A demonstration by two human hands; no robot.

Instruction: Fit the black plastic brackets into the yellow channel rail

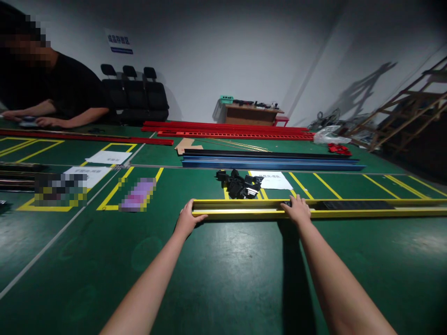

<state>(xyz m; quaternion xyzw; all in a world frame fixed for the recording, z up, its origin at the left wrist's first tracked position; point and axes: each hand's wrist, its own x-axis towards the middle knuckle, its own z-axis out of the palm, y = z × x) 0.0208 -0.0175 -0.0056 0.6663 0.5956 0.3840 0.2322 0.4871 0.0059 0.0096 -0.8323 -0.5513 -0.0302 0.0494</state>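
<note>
A long yellow channel rail (pixel 240 216) lies across the green table. My left hand (pixel 186 221) grips its left end, thumb along the near edge and fingers at the far side. Farther right, my right hand (pixel 296 210) is closed over the rail, with a small dark piece (pixel 287 204) at its fingertips inside the channel. Right of that hand, a long black strip (pixel 358 205) sits in the channel. Just behind the rail is a pile of black parts (pixel 239 184), beside a printed white sheet (pixel 277 180).
Blue rails (pixel 272 163) and red rails (pixel 230 128) lie farther back on the green table (pixel 223 279). Dark rails (pixel 17 179) are at the left. A person in black (pixel 77 83) works at the back left. Wooden steps (pixel 401 102) stand at the right.
</note>
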